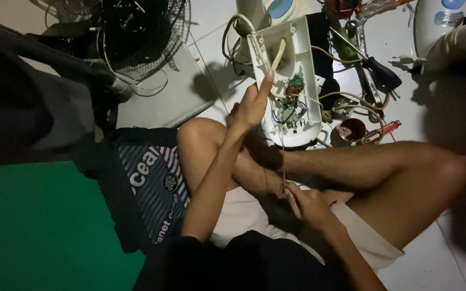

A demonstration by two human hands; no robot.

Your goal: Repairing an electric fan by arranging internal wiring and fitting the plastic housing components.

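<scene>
The opened white casing (292, 81) is steadied at its left edge by the left hand (250, 108), fingers stretched up along the rim, not closed around it. Its long axis runs away from the body, and the casing rests on the floor (211, 59) against the crossed legs. Inside it a small circuit board (292, 110) and coloured wires are seen. A thin wire (282, 153) is led down from the casing to the right hand (306, 202), which is pinched shut on it, nearer the body. Beyond the casing, screwdrivers (381, 73) lie to the right.
</scene>
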